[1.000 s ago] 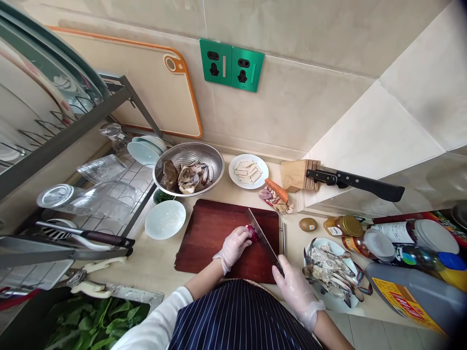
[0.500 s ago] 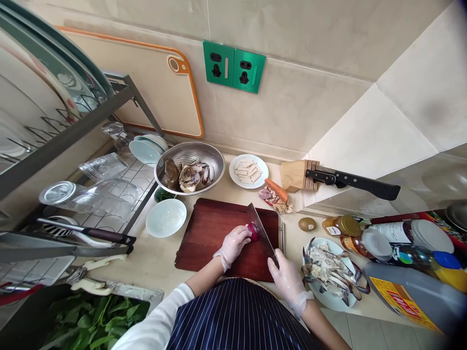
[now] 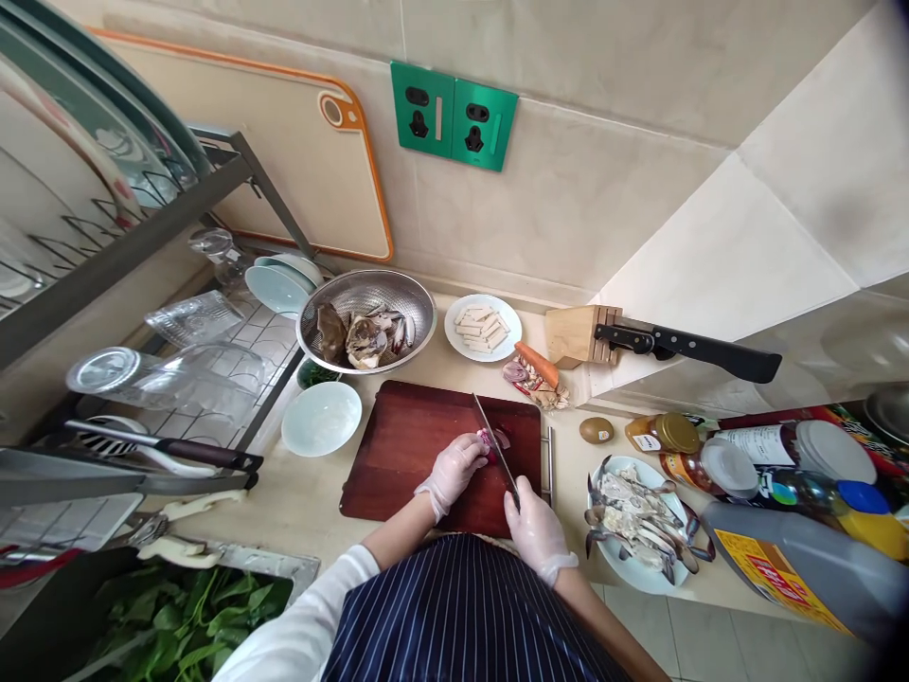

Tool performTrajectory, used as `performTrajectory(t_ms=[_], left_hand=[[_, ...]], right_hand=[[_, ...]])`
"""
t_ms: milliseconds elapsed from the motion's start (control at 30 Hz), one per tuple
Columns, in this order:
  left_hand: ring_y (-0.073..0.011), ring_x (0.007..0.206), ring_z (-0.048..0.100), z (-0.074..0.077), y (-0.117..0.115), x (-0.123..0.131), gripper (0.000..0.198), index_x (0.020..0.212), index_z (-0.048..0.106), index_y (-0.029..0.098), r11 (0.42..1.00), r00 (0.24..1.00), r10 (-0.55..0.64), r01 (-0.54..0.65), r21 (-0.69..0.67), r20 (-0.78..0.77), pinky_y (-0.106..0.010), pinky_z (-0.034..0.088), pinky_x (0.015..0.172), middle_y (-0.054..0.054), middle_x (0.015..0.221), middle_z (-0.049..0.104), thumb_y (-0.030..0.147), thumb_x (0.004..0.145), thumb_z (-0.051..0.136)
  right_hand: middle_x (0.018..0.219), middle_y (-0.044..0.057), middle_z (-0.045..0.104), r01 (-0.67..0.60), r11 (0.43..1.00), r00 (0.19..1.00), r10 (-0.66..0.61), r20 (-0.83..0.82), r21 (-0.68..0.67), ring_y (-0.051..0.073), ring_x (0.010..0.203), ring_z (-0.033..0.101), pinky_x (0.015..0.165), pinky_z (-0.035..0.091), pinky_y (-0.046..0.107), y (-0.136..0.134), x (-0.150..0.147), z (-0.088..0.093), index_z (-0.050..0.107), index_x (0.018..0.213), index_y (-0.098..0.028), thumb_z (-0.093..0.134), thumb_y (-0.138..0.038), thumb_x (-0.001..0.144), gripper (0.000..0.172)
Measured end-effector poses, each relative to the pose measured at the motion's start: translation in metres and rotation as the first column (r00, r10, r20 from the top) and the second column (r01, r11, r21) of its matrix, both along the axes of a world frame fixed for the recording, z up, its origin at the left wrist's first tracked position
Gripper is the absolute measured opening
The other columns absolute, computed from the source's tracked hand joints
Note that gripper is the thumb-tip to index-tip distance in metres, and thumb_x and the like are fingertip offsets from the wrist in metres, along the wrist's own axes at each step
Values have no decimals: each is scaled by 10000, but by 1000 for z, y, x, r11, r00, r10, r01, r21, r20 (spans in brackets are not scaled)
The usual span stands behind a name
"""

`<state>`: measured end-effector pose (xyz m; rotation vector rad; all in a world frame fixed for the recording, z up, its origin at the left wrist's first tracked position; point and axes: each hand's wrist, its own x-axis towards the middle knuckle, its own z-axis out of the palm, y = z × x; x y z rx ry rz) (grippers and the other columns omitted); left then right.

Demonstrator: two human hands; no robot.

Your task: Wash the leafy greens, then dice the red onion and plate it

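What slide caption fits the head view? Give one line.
Gloved left hand steadies a red onion on the wooden cutting board while the right hand slices with a knife.

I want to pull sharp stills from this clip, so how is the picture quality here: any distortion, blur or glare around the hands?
Head view: strong wide-angle bending, the dish rack and wall tiles curve toward the edges, and the corners darken. Daylight is soft and even, with faint shadows. The left hand, right hand, knife and red onion on the cutting board look fairly sharp; only mild shine on the gloves and metal colander.
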<state>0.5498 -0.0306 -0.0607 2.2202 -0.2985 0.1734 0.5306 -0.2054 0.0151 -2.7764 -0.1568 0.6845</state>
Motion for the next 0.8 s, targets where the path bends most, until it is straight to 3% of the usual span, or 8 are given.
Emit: performTrajectory(t_ms=[133,300,433,567,800], left_hand=[[-165,886,569,-1,9,-10,96,881,615,196,992,996,92,-91,93,-1,-302,483,812,-50,921,615,216,866,522],[-199,862,562,-2,19,-17,49,852,613,200,952,999,-37,26,305,30,-348,451,792,-52,891,616,231,827,583],[-208,900,550,0,13,-10,95,913,621,219,941,999,-53,53,333,-8,-361,424,815,-53,930,616,243,833,574],[-201,872,549,2,2,3,97,906,631,223,925,997,-71,82,371,-43,-350,416,806,-51,904,618,234,832,569],[-183,834,566,-2,8,12,120,893,635,223,915,979,-202,193,354,-11,-332,425,783,-36,849,635,228,865,518]], right_hand=[[928,102,674,47,998,999,-46,-12,48,193,821,645,638,415,237,-11,2,-3,526,1136,-162,347,-347,913,341],[913,113,669,24,999,1000,-25,16,39,206,821,642,661,423,252,-27,-3,14,546,1110,-155,310,-378,919,377],[899,113,675,1,999,1000,-2,20,47,211,841,639,699,437,258,-31,-13,20,542,1142,-149,320,-378,914,392],[962,134,674,121,989,992,-122,17,84,233,913,633,753,468,288,-37,-19,17,533,1182,-119,339,-406,893,451],[810,98,678,253,939,962,-270,44,233,251,788,658,618,502,323,-44,-22,16,576,1135,-149,337,-460,879,468]])
